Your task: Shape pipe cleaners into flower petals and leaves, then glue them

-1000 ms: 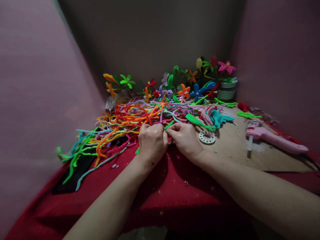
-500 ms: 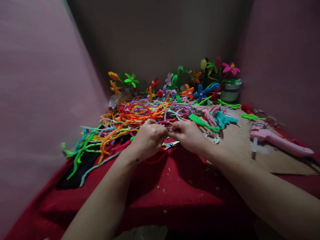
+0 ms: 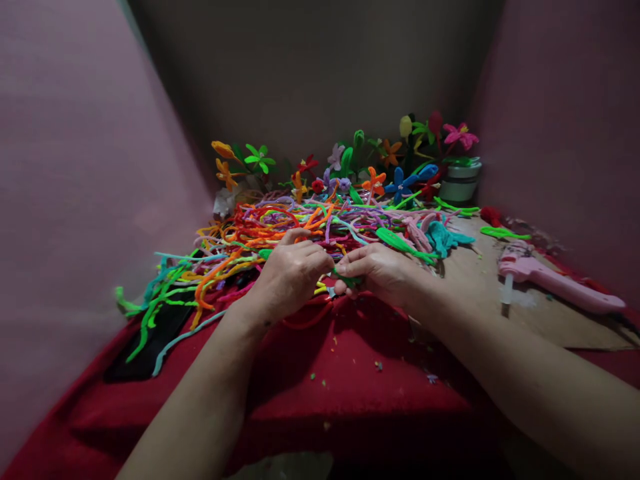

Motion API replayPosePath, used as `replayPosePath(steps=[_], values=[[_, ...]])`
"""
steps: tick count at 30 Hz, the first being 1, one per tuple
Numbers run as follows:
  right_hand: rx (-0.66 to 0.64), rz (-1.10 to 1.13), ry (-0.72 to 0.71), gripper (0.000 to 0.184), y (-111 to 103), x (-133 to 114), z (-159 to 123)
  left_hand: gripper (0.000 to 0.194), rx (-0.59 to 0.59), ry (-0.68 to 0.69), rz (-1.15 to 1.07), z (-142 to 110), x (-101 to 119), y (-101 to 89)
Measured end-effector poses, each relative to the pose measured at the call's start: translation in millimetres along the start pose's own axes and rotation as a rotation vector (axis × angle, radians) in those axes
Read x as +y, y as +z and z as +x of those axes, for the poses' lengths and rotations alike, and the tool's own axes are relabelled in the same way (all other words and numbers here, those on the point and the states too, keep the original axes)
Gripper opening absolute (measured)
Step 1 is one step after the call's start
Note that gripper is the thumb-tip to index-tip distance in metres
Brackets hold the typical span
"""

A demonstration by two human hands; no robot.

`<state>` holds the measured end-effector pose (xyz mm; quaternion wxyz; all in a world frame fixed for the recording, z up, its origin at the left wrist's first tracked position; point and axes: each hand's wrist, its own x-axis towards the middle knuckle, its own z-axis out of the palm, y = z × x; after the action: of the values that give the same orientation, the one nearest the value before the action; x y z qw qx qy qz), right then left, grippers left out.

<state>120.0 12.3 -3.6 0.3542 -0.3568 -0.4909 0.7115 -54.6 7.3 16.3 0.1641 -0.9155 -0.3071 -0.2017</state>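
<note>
A short piece of dark green pipe cleaner point(image 3: 347, 277) lies between my hands above the red cloth. My right hand point(image 3: 383, 270) pinches it between thumb and fingers. The fingertips of my left hand point(image 3: 297, 267) close on its other end, though the grip itself is mostly hidden behind the knuckles. Just below my fingers a small tool with yellow handles point(image 3: 321, 288) rests on the cloth, largely covered by my hands. Beyond my hands spreads a heap of colourful pipe cleaners point(image 3: 280, 230).
A pink glue gun point(image 3: 565, 277) lies on a cardboard sheet point(image 3: 465, 293) at the right. Pipe-cleaner flowers point(image 3: 400, 185) stand along the back beside a pale pot point(image 3: 460, 181). A black flat object point(image 3: 150, 347) sits at left under green strands. Scraps dot the red cloth point(image 3: 300, 387).
My right hand has turned, so the green pipe cleaner now shows in its fingers. The small tool and the white ring are now more covered. The view has shifted slightly.
</note>
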Motion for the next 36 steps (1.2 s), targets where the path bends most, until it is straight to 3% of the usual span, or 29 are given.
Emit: replayPosePath(steps=[3, 5, 7, 9, 10, 13, 14, 16, 20, 25, 32, 36], values=[[0.065, 0.030, -0.049, 0.007, 2, 2, 2, 0.014, 0.060, -0.014, 0.004, 1, 3, -3.0], [0.158, 0.086, -0.113, 0.007, 3, 4, 4, 0.012, 0.208, -0.101, 0.021, 3, 8, -6.2], [0.241, 0.117, -0.207, 0.009, 3, 4, 5, 0.011, 0.393, -0.279, -0.021, 4, 14, -8.4], [0.275, 0.114, -0.295, 0.011, 3, 5, 5, 0.014, 0.490, -0.521, -0.214, 6, 19, -7.6], [0.277, 0.106, -0.324, 0.012, 4, 5, 4, 0.017, 0.460, -0.647, -0.384, 8, 21, -5.9], [0.274, 0.084, -0.346, 0.014, 9, 8, 2, 0.028, 0.217, -0.912, -1.006, 12, 21, 2.9], [0.264, 0.077, -0.338, 0.014, 10, 9, 2, 0.031, 0.180, -0.955, -1.166, 13, 20, 5.7], [0.230, 0.057, -0.317, 0.016, 13, 10, 1, 0.034, 0.214, -1.013, -1.342, 14, 19, 9.4], [0.156, 0.016, -0.265, 0.021, 14, 10, 0, 0.039, 0.304, -1.054, -1.380, 13, 19, 7.0], [0.069, 0.002, -0.222, 0.020, 13, 8, 0, 0.025, 0.233, -1.061, -1.474, 12, 19, 4.4], [0.137, -0.027, -0.261, 0.019, 13, 10, -1, 0.021, 0.250, -0.910, -1.368, 10, 19, 11.9], [0.153, -0.038, -0.236, 0.014, 14, 10, -1, 0.020, 0.274, -0.893, -1.295, 12, 21, 9.7]])
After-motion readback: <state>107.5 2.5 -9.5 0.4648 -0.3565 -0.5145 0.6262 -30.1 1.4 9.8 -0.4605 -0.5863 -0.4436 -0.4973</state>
